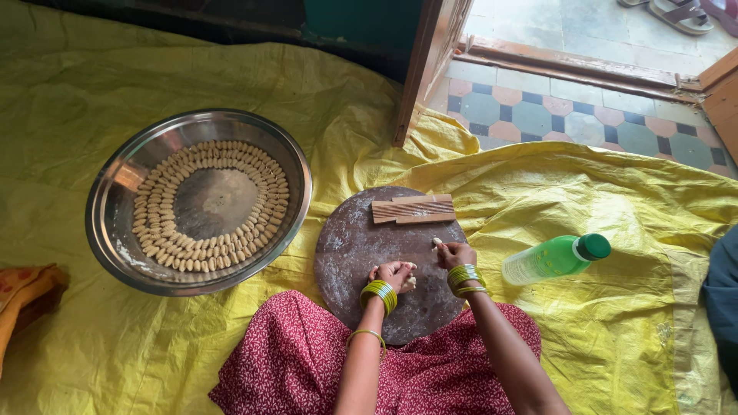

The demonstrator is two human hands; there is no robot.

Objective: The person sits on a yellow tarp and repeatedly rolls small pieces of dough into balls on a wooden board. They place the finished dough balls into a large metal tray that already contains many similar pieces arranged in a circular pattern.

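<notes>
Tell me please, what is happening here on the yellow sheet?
A person sits on a yellow sheet with a round dark board in front of them. The left hand is closed around a lump of pale dough, and the right hand pinches a small piece above the board. A ridged wooden press lies at the board's far edge. A steel bowl to the left holds rings of shaped pieces. A green bottle lies to the right.
</notes>
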